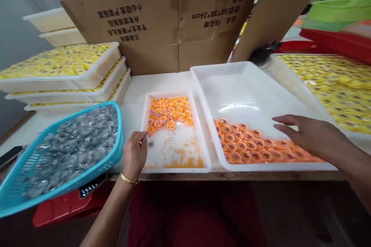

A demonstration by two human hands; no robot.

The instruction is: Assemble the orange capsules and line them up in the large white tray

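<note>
My left hand (135, 154) is at the left edge of a small white tray (205, 150), its thumb and forefinger pinched at a small round orange cup (150, 130). More orange cups (171, 110) lie loose in the back half of that tray, some with dark or clear bits on them. My right hand (301, 133) hovers over the larger white tray (228, 81), thumb and fingers apart, holding nothing. Below it, orange cups with dark centres (246, 146) stand packed in rows along that tray's front side.
At left, a blue basket (117, 139) holds clear plastic domes (78, 142). Behind it rise stacked trays of yellow pieces (66, 60). Another tray of yellow pieces (333, 85) is at right. Cardboard (156, 19) walls the back; a red stool-like object (66, 208) is below the basket.
</note>
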